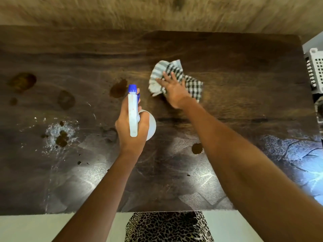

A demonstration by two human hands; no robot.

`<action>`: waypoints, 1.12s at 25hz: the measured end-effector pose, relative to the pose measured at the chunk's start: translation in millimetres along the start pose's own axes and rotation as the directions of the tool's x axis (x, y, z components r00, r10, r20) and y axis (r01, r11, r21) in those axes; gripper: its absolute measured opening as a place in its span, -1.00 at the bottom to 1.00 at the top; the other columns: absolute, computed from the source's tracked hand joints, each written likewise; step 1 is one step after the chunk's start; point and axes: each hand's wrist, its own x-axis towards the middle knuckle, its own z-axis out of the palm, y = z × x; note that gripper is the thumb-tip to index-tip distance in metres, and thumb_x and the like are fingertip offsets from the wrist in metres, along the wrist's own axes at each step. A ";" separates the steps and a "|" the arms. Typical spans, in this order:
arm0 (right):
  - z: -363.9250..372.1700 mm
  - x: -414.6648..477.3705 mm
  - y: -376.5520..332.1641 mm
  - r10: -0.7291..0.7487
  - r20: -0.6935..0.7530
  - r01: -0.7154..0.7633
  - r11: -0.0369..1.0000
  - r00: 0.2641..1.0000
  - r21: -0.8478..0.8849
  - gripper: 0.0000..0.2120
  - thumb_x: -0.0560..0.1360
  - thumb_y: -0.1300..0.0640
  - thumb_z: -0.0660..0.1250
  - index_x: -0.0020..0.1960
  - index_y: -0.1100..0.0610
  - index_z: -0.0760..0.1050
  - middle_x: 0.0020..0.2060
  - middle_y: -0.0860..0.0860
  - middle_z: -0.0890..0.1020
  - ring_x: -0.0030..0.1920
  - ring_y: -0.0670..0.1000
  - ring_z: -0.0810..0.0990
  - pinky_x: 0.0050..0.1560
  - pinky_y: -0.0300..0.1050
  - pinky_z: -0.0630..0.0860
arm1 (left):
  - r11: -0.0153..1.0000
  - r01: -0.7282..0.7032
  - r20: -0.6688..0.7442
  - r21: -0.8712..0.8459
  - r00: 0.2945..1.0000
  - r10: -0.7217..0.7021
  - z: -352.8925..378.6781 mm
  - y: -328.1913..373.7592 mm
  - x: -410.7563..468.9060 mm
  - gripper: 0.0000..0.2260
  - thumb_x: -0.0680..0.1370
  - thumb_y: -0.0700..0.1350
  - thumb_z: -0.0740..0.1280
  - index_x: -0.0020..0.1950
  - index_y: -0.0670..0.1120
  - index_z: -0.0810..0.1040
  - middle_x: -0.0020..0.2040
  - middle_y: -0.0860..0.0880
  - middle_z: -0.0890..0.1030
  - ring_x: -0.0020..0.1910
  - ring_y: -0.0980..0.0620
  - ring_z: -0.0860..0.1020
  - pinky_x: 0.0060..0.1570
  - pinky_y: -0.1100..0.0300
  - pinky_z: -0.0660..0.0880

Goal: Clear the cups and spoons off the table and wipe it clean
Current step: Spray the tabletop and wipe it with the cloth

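While left hand (130, 127) grips sprayer (132, 112), right hand (173, 91) seemingly presses cloth (190, 84).

Spray bottle (135, 117): body mostly hidden under the left hand (130, 130); only the head, blue nozzle and a pale curve of the body show. Trigger finger largely behind the sprayer head, so trigger position cannot be told. Checked cloth (176, 79): middle covered by the right hand (172, 92), its palm facing down and unseen. White slotted basket (315, 70) cut off by the right edge; contents not visible. A clear object (319, 109) below it is cropped, identity unclear. Table (227, 110) cut off at left edge; far part motion-blurred. Both forearms run out of the bottom edge.
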 end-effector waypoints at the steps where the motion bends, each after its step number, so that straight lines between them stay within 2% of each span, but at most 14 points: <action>1: 8.8 -9.8 -14.1 -0.089 0.024 0.090 0.995 0.996 -0.044 -0.43 0.59 0.24 0.11 0.53 -0.01 0.01 0.54 0.03 -0.09 0.52 0.12 -0.17 0.44 0.30 -0.12 | 1.000 0.023 0.000 0.005 1.000 -0.023 -1.3 0.8 0.4 -0.53 0.39 -0.22 0.25 0.32 -0.18 0.42 -0.03 0.20 0.53 -0.07 0.20 0.55 0.05 0.24 0.50; 3: 28.7 -41.5 -24.5 -0.220 0.065 0.225 0.971 0.973 -0.079 -0.42 0.55 0.32 0.12 0.52 0.07 0.04 0.53 0.05 -0.05 0.52 0.08 -0.14 0.46 0.16 -0.12 | 0.999 0.043 0.026 -0.012 0.999 -0.043 -5.4 2.5 0.5 -0.54 0.37 -0.22 0.23 0.29 -0.13 0.46 -0.06 0.29 0.51 -0.10 0.29 0.55 0.03 0.28 0.51; 5: 32.6 -71.0 -11.8 -0.256 0.059 0.259 0.965 0.965 -0.041 -0.48 0.55 0.32 0.13 0.49 0.15 0.15 0.52 0.09 0.07 0.52 0.05 -0.04 0.48 -0.02 -0.11 | 0.996 0.062 0.081 -0.064 0.995 -0.057 -11.5 6.2 -5.6 -0.55 0.36 -0.26 0.22 0.24 -0.09 0.50 -0.03 0.24 0.56 -0.04 0.21 0.59 0.05 0.21 0.53; 7: 16.2 -98.8 11.2 -0.156 -0.016 0.157 0.985 0.988 0.069 -0.53 0.54 0.35 0.14 0.44 0.22 0.24 0.48 0.15 0.19 0.50 0.05 0.08 0.42 -0.27 -0.12 | 0.992 0.075 0.141 -0.100 0.988 -0.061 -18.5 11.0 -21.1 -0.55 0.34 -0.29 0.21 0.22 -0.11 0.54 -0.04 0.20 0.60 -0.06 0.17 0.60 0.01 0.28 0.52; 9: -8.1 -132.1 35.3 0.019 -0.170 0.019 0.976 0.985 0.218 -0.51 0.49 0.42 0.17 0.41 0.24 0.31 0.45 0.18 0.26 0.48 0.07 0.15 0.35 -0.39 -0.10 | 0.996 0.052 0.200 -0.073 0.979 -0.037 -28.5 16.1 -43.5 -0.57 0.32 -0.30 0.19 0.14 -0.05 0.57 -0.13 0.18 0.60 -0.20 0.27 0.56 -0.13 0.48 0.45; 10: -19.0 -149.2 47.0 0.083 -0.230 -0.022 0.966 0.970 0.256 -0.51 0.46 0.44 0.19 0.38 0.25 0.35 0.43 0.19 0.30 0.47 0.09 0.18 0.35 -0.37 -0.06 | 0.998 0.039 0.222 -0.042 0.975 -0.029 -32.7 17.6 -54.3 -0.59 0.32 -0.29 0.19 0.06 0.04 0.58 -0.20 0.14 0.60 -0.27 0.27 0.53 -0.21 0.53 0.39; 12: -28.5 -181.3 66.8 0.179 -0.294 -0.085 0.948 0.939 0.306 -0.54 0.45 0.45 0.23 0.33 0.25 0.42 0.39 0.20 0.36 0.45 0.11 0.23 0.39 -0.27 0.05 | 0.998 0.034 0.265 0.053 0.963 -0.047 -37.7 16.7 -73.5 -0.67 0.32 -0.24 0.20 -0.06 0.10 0.57 -0.30 0.00 0.60 -0.35 0.13 0.51 -0.34 0.46 0.37; 15: -17.4 -219.3 82.1 0.304 -0.295 -0.194 0.916 0.906 0.350 -0.55 0.45 0.44 0.23 0.31 0.22 0.44 0.38 0.18 0.37 0.43 0.11 0.28 0.41 -0.16 0.14 | 0.969 0.030 0.368 0.246 0.922 -0.122 -40.5 16.3 -99.8 -0.80 0.35 -0.18 0.21 -0.11 -0.07 0.57 -0.35 -0.12 0.60 -0.43 -0.04 0.51 -0.38 0.13 0.45; 18: 2.5 -255.0 86.7 0.377 -0.304 -0.265 0.899 0.875 0.350 -0.54 0.43 0.46 0.20 0.31 0.25 0.44 0.38 0.18 0.39 0.39 0.16 0.34 0.37 -0.06 0.24 | 0.938 0.005 0.474 0.347 0.862 -0.180 -36.0 17.6 -127.7 -0.88 0.40 -0.27 0.24 -0.13 -0.16 0.54 -0.40 -0.16 0.55 -0.47 -0.12 0.49 -0.51 0.10 0.37; 21: 21.4 -288.7 89.8 0.416 -0.317 -0.299 0.885 0.852 0.358 -0.53 0.42 0.47 0.18 0.31 0.25 0.43 0.38 0.18 0.38 0.38 0.19 0.35 0.35 -0.06 0.26 | 0.913 -0.045 0.527 0.405 0.828 -0.193 -32.2 16.0 -156.6 -0.90 0.35 -0.23 0.19 -0.20 -0.17 0.48 -0.39 -0.14 0.55 -0.46 -0.13 0.49 -0.50 0.10 0.33; 23: 33.1 -310.1 91.3 0.453 -0.314 -0.325 0.864 0.834 0.384 -0.54 0.43 0.46 0.19 0.32 0.26 0.43 0.38 0.18 0.39 0.38 0.18 0.35 0.36 -0.09 0.23 | 0.900 -0.056 0.548 0.432 0.809 -0.213 -30.9 16.4 -176.2 -0.89 0.37 -0.31 0.22 -0.24 -0.11 0.43 -0.38 -0.12 0.54 -0.42 -0.14 0.49 -0.47 0.11 0.32; 28: 53.1 -360.6 90.0 0.475 -0.331 -0.334 0.853 0.815 0.401 -0.55 0.44 0.46 0.19 0.30 0.26 0.44 0.37 0.16 0.40 0.37 0.18 0.36 0.36 -0.08 0.23 | 0.883 -0.064 0.549 0.466 0.803 -0.232 -26.7 18.9 -214.9 -0.92 0.41 -0.31 0.25 -0.20 -0.16 0.50 -0.32 -0.14 0.57 -0.35 -0.15 0.53 -0.39 0.06 0.44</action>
